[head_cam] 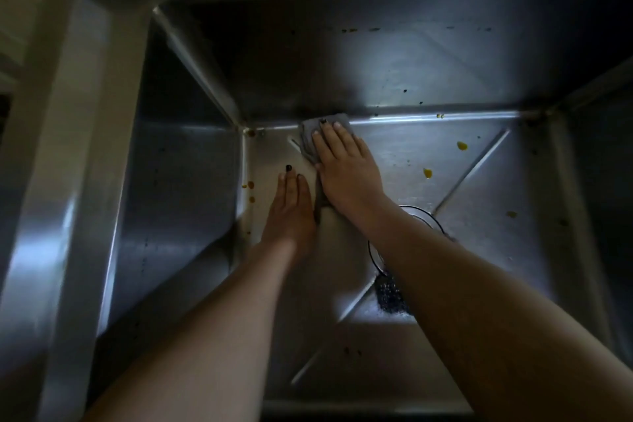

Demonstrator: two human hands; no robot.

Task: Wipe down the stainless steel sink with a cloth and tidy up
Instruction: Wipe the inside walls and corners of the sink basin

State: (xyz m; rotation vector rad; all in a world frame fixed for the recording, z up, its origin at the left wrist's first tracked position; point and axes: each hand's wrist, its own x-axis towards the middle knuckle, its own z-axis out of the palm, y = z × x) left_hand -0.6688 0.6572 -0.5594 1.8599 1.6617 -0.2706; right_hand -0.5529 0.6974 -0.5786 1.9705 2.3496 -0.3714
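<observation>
Steel sink (342, 62), both hands on its floor.
Our right hand (346, 171) presses flat, fingers straight, on the grey cloth (308, 137) at the floor's far edge near the back-left corner; our left hand (291, 209) rests flat beside it, holding nothing. Yellow spots (462, 146) lie to the right.

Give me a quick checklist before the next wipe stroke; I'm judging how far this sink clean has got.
1. Cloth under control: ok. The right hand presses flat on the grey cloth at the back edge of the sink floor.
2. Left hand free: ok. It rests flat on the bare floor beside the cloth, holding nothing.
3. Floor right of the cloth clean: not ok. Yellow spots lie there.
4. Left floor edge clean: not ok. Orange spots sit by the left wall.
5. Drain clear: cannot tell. The right forearm hides part of it; a dark wad lies beside it.
</observation>
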